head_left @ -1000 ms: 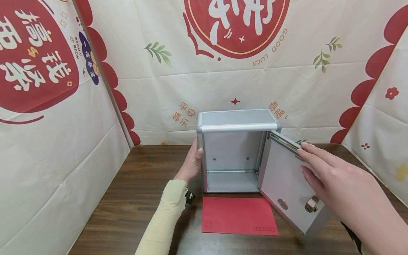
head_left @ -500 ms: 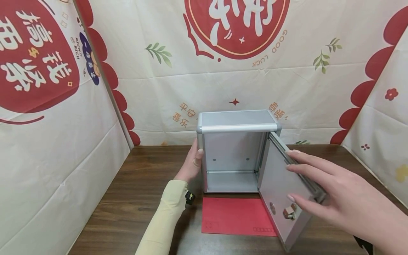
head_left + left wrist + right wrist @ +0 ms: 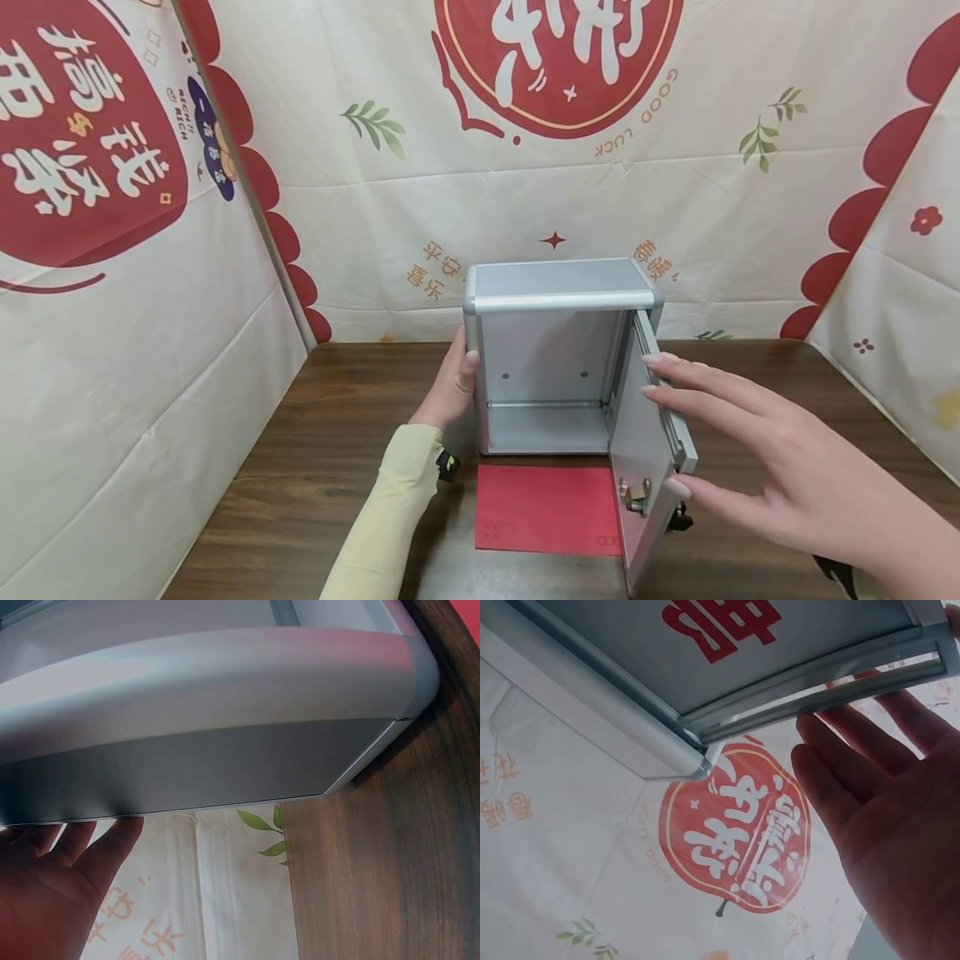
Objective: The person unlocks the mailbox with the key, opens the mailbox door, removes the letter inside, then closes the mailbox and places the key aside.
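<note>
A silver-grey metal letter box (image 3: pixel 558 279) stands on the table, its hinged door (image 3: pixel 648 454) swung outward on the right. My left hand (image 3: pixel 450 383) grips the box's left side, thumb near the front edge; in the left wrist view its fingers (image 3: pixel 105 851) reach the back edge. Nearly straight fingers of my right hand (image 3: pixel 765 450) lie over the door's slotted top edge, with the thumb by its free edge. Inside the door is a cam lock (image 3: pixel 637 497). Red lettering (image 3: pixel 724 622) marks its outer face. A red envelope (image 3: pixel 547 508) lies before the box, partly covered by the door.
Behind the brown wooden table (image 3: pixel 360 392) hangs a printed cloth (image 3: pixel 450 192), close to the box's back. Another cloth panel (image 3: pixel 150 367) borders the left side. A small black object (image 3: pixel 680 518) sticks out from the door's outer face at the lock.
My right hand has swung the door leftward, partway toward the box, and its lower corner now overlaps the envelope's right end. The left hand and the box have stayed put.
</note>
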### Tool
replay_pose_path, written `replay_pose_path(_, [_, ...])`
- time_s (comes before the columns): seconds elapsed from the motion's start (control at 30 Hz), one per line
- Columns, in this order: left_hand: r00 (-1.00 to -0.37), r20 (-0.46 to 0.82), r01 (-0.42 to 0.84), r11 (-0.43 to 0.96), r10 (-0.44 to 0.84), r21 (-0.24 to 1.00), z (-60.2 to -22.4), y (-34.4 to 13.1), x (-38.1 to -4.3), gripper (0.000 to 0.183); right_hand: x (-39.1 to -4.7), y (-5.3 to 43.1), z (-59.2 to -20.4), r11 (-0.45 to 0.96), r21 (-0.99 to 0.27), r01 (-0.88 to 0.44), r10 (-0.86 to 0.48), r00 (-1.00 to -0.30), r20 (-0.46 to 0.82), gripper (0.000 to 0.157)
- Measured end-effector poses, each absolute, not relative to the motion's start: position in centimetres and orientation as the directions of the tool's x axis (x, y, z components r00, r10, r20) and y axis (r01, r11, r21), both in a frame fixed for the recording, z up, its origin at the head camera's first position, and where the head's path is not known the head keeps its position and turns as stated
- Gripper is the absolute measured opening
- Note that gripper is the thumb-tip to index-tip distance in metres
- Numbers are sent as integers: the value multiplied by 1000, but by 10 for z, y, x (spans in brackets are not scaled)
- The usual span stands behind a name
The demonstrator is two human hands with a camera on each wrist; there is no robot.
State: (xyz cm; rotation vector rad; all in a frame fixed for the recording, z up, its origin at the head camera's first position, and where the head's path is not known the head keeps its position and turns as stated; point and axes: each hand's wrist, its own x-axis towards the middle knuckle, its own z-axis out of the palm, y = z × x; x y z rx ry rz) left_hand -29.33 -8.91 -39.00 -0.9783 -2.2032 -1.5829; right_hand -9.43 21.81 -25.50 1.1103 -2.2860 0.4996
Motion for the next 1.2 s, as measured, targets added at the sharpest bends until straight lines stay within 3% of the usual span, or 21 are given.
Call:
replay_pose_path(0.43, [-753,560,643,202,347,739,-397,-90,-298,97,-109,191,-259,405,-90,-910,-559,-324,763,58])
replay_pose_path(0.8, [-745,566,649,190,353,736,-397,-90,-299,100,-135,166,-275,387,94,-917,-566,-156,809,61])
replay_pose_path(1.2, [-741,573,657,196,351,728,-397,-89,-300,102,-157,143,-291,504,141,-852,-496,-152,855,46])
